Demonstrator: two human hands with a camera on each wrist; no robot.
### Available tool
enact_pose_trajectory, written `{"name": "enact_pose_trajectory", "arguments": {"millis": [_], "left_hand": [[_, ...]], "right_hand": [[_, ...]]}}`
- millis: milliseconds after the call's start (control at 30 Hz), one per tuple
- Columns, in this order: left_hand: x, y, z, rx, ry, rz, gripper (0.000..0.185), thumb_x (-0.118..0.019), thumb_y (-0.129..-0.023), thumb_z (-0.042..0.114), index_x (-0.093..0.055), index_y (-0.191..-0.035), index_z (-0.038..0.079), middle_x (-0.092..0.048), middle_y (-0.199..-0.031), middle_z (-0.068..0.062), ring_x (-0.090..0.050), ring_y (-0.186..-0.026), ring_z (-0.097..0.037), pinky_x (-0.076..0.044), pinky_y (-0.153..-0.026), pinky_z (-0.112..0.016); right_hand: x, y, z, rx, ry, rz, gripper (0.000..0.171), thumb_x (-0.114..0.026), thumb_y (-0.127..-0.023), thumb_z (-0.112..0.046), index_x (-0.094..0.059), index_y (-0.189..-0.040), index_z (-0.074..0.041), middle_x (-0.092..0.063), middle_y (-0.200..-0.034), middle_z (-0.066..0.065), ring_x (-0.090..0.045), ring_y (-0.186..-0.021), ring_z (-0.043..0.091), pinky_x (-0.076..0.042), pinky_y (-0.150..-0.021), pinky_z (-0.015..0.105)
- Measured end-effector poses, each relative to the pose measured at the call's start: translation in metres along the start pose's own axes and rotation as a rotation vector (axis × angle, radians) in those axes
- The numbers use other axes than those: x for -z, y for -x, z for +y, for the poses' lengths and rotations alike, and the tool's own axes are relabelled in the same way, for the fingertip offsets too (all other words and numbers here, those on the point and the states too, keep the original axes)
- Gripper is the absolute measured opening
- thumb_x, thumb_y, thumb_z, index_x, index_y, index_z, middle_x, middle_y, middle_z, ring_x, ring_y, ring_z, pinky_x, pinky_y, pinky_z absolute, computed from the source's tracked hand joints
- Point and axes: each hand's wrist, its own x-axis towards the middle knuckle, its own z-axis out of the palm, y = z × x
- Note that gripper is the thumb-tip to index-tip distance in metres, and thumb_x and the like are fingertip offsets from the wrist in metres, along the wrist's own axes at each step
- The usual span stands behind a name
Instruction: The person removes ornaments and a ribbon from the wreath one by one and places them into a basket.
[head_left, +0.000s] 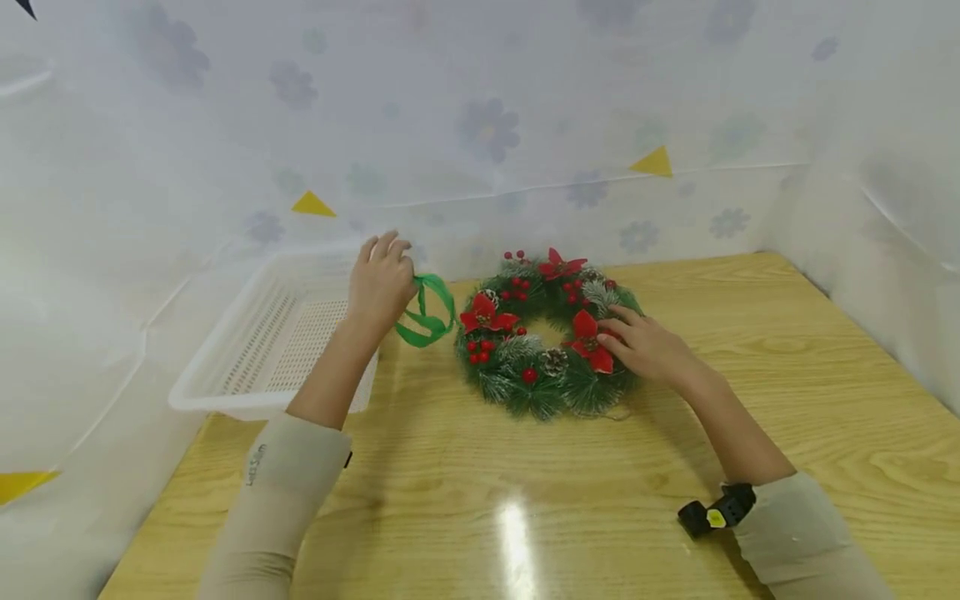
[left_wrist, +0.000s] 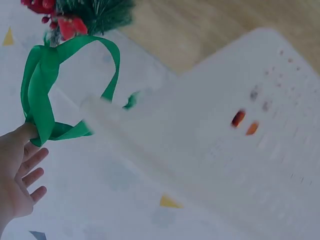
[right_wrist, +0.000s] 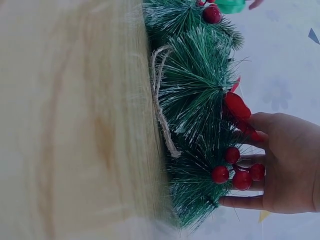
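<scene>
My left hand is raised over the near side of the white basket and pinches a looped green ribbon. In the left wrist view the ribbon hangs in wide loops from the thumb and forefinger, while the other fingers are spread. To its right a round Christmas wreath lies flat on the table, with red poinsettias, berries, pinecones and frosted green needles. My right hand rests on the wreath's right side, beside a red poinsettia. Its mostly straight fingers reach in among the red berries, and their tips are hidden by needles.
A white perforated plastic basket stands at the table's left edge. The wooden table extends around the wreath. Pale flowered sheeting with yellow triangles hangs at the back and sides. A twine strand sticks out from the wreath.
</scene>
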Motion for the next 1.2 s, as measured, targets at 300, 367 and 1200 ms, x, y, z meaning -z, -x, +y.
{"name": "enact_pose_trajectory", "arguments": {"millis": [300,367,1200], "left_hand": [[0.040,-0.015,-0.062,0.113,-0.036,-0.033,0.027,-0.052,-0.089,0.009,-0.059,-0.106,-0.011,-0.044,-0.130,-0.019,-0.024,-0.130,-0.032,-0.010,-0.109,-0.040],[0.042,-0.012,-0.075,0.139,-0.051,-0.051,0.028,-0.052,-0.090,0.008,-0.058,-0.108,-0.012,-0.043,-0.130,-0.020,-0.023,-0.130,-0.033,-0.010,-0.109,-0.041],[-0.058,0.044,-0.098,0.105,0.201,-0.410,0.076,-0.066,-0.083,0.028,-0.027,-0.139,-0.007,-0.008,-0.145,-0.030,-0.006,-0.131,-0.047,-0.006,-0.105,-0.057]], "right_hand": [[0.001,0.004,0.001,0.000,-0.013,-0.009,0.050,-0.035,-0.100,-0.034,-0.043,-0.134,0.002,-0.022,-0.143,0.027,-0.022,-0.125,0.051,-0.023,-0.095,0.065],[0.002,0.004,0.002,-0.001,-0.009,-0.006,0.050,-0.035,-0.100,-0.035,-0.043,-0.134,0.002,-0.022,-0.143,0.027,-0.023,-0.124,0.052,-0.024,-0.094,0.066],[0.007,0.011,0.006,0.016,-0.021,0.021,0.049,-0.036,-0.100,-0.033,-0.042,-0.136,0.000,-0.023,-0.142,0.027,-0.026,-0.121,0.053,-0.028,-0.091,0.067]]}}
